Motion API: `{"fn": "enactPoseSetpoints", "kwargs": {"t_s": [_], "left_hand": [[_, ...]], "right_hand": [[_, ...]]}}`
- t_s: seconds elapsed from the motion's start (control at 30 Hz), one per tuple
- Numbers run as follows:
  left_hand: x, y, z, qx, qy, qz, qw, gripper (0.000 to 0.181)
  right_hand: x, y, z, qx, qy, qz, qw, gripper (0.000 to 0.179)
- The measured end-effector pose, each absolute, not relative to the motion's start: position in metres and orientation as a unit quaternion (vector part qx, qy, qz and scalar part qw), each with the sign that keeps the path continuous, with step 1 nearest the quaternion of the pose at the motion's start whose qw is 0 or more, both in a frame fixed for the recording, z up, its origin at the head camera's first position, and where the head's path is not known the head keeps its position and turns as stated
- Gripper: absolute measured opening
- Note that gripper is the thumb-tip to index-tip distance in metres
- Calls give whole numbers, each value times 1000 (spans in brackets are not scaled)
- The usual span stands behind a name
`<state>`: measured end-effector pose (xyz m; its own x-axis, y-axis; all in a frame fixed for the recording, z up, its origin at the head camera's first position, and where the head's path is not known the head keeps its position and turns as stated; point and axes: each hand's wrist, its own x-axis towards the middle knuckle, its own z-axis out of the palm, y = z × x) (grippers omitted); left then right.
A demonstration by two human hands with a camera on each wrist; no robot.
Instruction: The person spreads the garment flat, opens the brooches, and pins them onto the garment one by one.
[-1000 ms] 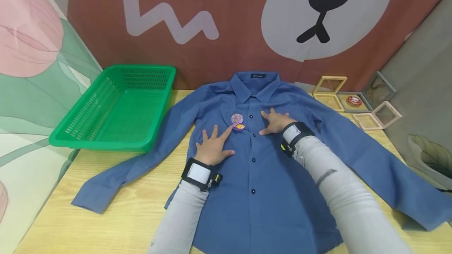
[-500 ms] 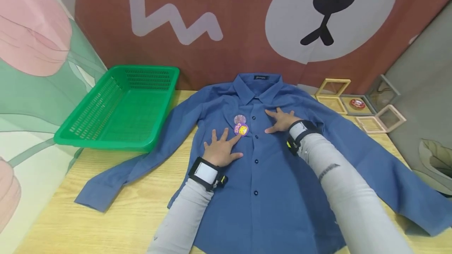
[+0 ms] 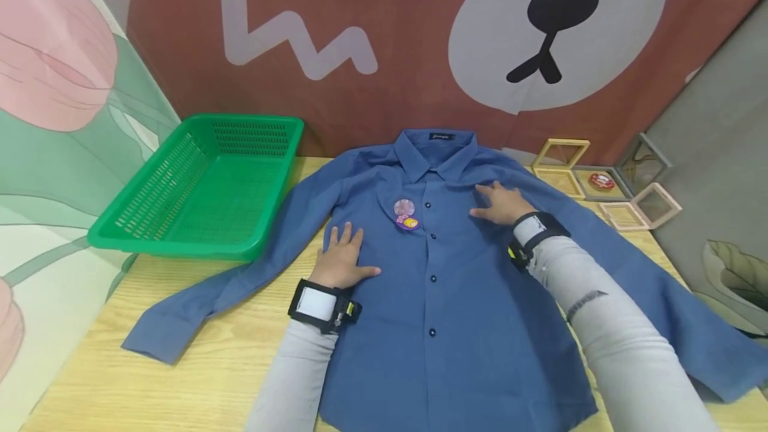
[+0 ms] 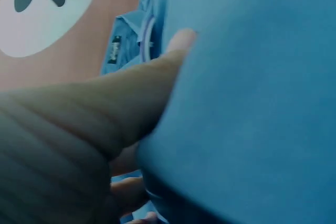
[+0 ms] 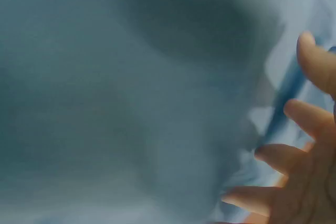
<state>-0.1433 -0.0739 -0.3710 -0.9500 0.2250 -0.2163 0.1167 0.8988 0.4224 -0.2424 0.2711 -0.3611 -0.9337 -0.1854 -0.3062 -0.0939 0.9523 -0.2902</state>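
A blue button-up shirt (image 3: 384, 325) lies spread front up, collar toward the back wall and both sleeves out to the sides. Two round badges sit on its chest, left of the button row: a pinkish one (image 3: 405, 207) and, just below it, a purple one with a yellow figure (image 3: 409, 222). My left hand (image 3: 341, 264) rests with spread fingers on the shirt's left side. On the upper right chest my right hand (image 3: 507, 205) lies spread, its fingers touching the cloth. In the left wrist view, raised shirt cloth partly hides the left fingers.
A green plastic basket (image 3: 252, 245) stands at the left, over part of a sleeve. At the back right are small hinged frames, one yellow (image 3: 561, 142), one pink (image 3: 624, 217), and a grey one holding a red round badge (image 3: 602, 181). A printed cloth wall (image 3: 408, 105) closes off the back.
Both hands have moved apart: the left one away from the badges toward the shirt's left edge, the right one outward from the buttons. The purple badge now looks tilted.
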Motion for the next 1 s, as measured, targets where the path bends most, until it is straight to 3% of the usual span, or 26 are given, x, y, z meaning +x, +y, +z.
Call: {"fn": "enactPoseSetpoints", "kwargs": {"t_s": [0.2,0.8,1.0], "left_hand": [[-138,-79,-372,112,974,170,103,94],[-140,-71,-370,114,985,117,61,96],[-139,-70,-369,116,985,108,62,96]], "right_hand": [[-243,283,-373,-42,961,-143,234,87],[-262,287,-376,-19,960,-150,235,90],[-263,287,-369,-31,965,-130,226,82]]}}
